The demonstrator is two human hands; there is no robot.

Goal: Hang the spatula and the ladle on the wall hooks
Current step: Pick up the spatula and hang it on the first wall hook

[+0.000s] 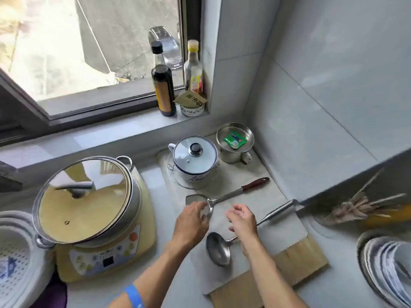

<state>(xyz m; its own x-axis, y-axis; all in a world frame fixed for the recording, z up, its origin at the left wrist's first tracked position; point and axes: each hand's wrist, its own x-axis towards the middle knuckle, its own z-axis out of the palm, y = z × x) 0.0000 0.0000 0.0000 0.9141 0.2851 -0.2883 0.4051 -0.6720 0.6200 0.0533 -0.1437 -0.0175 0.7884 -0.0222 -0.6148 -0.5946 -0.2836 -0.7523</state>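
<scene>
A steel spatula [229, 195] with a dark red handle lies on a white cloth, blade to the left, handle pointing up-right. A steel ladle [219, 248] lies nearer to me, bowl at the lower left, its handle running up-right. My left hand [192, 221] hovers over the spatula's blade with fingers spread, covering part of it. My right hand [242, 221] is above the ladle's shaft, fingers loosely apart and holding nothing. No wall hooks are in view.
A yellow electric cooker [106, 247] with a glass lid [84, 198] stands at the left. Behind the cloth are a white lidded pot [195, 161] and a steel cup [235, 143]. Bottles [163, 85] stand on the windowsill. A wooden board [295, 261] lies under the cloth; stacked plates [387, 261] sit right.
</scene>
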